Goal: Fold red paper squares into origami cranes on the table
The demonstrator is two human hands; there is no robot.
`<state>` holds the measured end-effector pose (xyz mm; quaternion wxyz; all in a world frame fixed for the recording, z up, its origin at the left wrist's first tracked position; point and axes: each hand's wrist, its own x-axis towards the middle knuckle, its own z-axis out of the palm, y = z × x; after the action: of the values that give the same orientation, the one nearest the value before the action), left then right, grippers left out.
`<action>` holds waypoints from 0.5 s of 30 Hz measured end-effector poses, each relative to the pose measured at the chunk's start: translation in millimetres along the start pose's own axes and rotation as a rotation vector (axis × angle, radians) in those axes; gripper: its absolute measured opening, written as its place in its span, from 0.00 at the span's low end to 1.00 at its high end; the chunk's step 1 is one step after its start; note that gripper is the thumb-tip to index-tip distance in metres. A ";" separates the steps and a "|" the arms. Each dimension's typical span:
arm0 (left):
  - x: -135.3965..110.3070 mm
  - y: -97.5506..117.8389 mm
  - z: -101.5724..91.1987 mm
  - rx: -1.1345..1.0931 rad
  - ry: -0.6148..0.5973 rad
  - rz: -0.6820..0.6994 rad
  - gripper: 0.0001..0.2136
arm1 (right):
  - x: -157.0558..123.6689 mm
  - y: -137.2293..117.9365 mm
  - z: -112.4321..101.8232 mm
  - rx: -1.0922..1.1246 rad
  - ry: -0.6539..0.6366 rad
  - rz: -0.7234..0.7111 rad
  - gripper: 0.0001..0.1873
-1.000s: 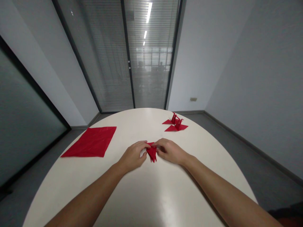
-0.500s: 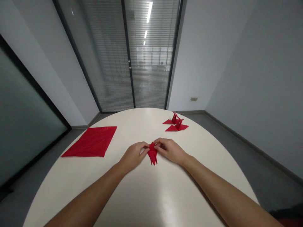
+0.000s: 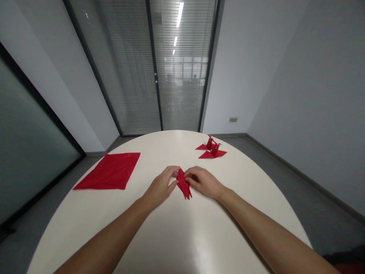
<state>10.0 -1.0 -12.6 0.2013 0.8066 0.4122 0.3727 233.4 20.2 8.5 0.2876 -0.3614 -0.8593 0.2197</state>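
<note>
A small folded piece of red origami paper (image 3: 184,184) lies on the table between my hands, with several narrow points at its near end. My left hand (image 3: 162,184) grips its left side, the forefinger at the far tip and the thumb lower on the edge, with a gap between them. My right hand (image 3: 203,180) pinches the right edge between thumb and fingertips. Farther off to the right stand two red paper cranes, a nearer crane (image 3: 214,153) and a farther crane (image 3: 209,144), wings spread.
A flat red sheet (image 3: 112,173) lies at the table's left edge. The white table (image 3: 165,236) is rounded, with its far rim near glass doors (image 3: 182,99) with blinds. Grey walls stand on both sides.
The folded paper has turned slightly, its far end leftward and its near points rightward. My left forefinger has moved up and away from my thumb. My right hand has barely moved.
</note>
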 end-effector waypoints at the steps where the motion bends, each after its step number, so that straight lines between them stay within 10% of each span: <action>1: -0.1 -0.2 -0.1 0.028 -0.012 0.016 0.16 | 0.1 0.3 0.0 -0.020 0.003 -0.014 0.08; 15: 0.0 5.7 -2.3 0.205 -0.076 0.102 0.10 | -3.8 7.3 -2.8 -0.057 -0.022 -0.164 0.19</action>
<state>11.2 -4.2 -7.5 0.1138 0.8565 0.3987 0.3075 241.1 22.5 5.0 0.2848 -0.2953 -0.8951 0.1747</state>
